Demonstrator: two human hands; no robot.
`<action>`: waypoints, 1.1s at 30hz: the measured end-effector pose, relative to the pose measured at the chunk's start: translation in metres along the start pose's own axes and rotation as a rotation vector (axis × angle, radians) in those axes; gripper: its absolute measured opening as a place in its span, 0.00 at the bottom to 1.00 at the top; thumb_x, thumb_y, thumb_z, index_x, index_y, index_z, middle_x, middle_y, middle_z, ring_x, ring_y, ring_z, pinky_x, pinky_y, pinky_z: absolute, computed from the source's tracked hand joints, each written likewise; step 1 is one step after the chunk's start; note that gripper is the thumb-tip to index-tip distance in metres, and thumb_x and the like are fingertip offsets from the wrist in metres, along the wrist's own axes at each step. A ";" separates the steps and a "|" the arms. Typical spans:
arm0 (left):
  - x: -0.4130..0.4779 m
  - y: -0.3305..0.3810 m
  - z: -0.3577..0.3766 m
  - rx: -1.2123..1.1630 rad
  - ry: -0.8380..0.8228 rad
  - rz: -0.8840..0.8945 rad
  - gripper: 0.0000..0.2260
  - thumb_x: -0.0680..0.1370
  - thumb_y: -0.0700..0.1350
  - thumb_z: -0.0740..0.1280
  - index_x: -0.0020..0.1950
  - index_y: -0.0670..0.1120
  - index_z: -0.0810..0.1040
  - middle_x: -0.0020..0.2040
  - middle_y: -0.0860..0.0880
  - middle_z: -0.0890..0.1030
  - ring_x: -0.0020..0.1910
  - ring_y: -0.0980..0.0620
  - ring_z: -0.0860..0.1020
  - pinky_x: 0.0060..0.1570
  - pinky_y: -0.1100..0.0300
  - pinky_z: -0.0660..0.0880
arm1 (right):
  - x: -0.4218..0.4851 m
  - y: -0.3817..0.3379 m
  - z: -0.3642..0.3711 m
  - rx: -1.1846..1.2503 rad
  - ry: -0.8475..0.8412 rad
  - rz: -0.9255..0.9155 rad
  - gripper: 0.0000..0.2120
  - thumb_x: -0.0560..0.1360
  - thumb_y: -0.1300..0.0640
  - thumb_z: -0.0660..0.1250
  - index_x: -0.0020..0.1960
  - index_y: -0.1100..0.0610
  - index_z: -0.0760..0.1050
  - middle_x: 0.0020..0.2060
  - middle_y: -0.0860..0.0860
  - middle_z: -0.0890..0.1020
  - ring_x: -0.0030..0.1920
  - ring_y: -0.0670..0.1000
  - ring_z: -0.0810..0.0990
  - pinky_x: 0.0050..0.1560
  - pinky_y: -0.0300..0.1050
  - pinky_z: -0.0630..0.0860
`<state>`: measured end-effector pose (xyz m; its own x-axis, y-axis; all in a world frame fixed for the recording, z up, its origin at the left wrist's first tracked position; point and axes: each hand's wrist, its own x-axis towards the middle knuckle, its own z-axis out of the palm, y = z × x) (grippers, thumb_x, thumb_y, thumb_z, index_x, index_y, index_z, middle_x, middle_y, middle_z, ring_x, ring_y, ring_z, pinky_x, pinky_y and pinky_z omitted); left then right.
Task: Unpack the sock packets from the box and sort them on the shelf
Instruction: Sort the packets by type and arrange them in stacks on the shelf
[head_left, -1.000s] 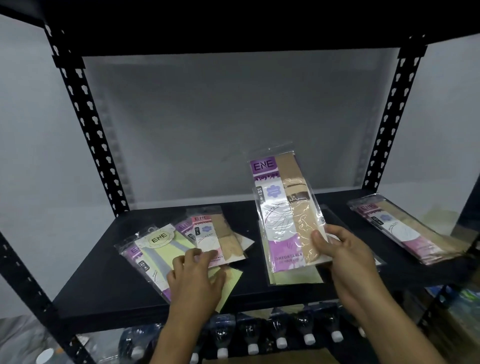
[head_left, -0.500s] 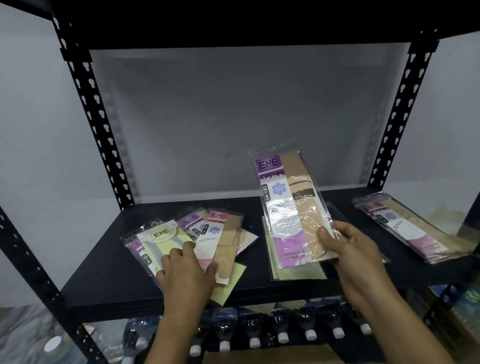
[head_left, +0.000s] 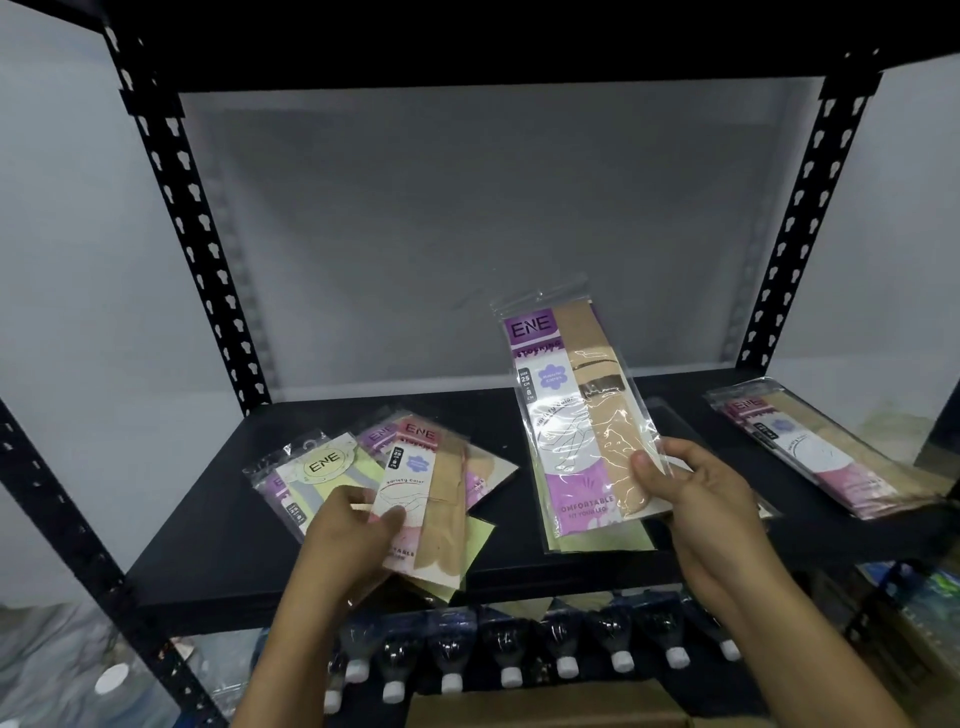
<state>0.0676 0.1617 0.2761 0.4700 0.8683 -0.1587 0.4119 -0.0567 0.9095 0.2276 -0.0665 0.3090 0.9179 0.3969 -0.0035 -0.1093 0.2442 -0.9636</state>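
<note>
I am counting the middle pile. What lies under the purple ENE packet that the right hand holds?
A pale green packet on the black shelf shows below the purple ENE packet, which the right hand pinches. Only its lower edge shows; anything more beneath is covered.

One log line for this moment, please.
left hand: grips pink-topped clear sock packet | right hand: holds purple-topped beige stocking packet raised | black metal shelf: more packets
</note>
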 end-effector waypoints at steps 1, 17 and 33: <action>0.000 0.000 -0.002 -0.064 -0.002 -0.003 0.11 0.77 0.42 0.70 0.58 0.45 0.73 0.46 0.45 0.83 0.40 0.46 0.83 0.42 0.50 0.81 | 0.000 0.000 0.000 -0.005 0.002 0.000 0.08 0.73 0.65 0.69 0.49 0.54 0.76 0.41 0.55 0.86 0.45 0.56 0.85 0.49 0.49 0.78; -0.016 0.004 -0.017 -0.754 -0.107 0.173 0.13 0.79 0.34 0.66 0.61 0.45 0.73 0.46 0.44 0.87 0.36 0.49 0.85 0.29 0.57 0.81 | 0.002 0.007 0.002 -0.029 -0.019 0.017 0.08 0.74 0.64 0.69 0.50 0.55 0.76 0.45 0.56 0.86 0.46 0.56 0.85 0.54 0.52 0.77; -0.012 -0.009 -0.021 -0.804 -0.048 0.208 0.11 0.78 0.35 0.67 0.56 0.49 0.74 0.49 0.43 0.86 0.41 0.48 0.85 0.35 0.55 0.83 | 0.003 0.013 0.012 -0.063 -0.015 0.004 0.07 0.74 0.64 0.69 0.50 0.55 0.74 0.44 0.54 0.87 0.48 0.57 0.85 0.61 0.59 0.75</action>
<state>0.0416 0.1624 0.2779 0.5155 0.8558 0.0434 -0.3621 0.1717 0.9162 0.2239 -0.0517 0.2999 0.9117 0.4109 -0.0037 -0.0879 0.1862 -0.9786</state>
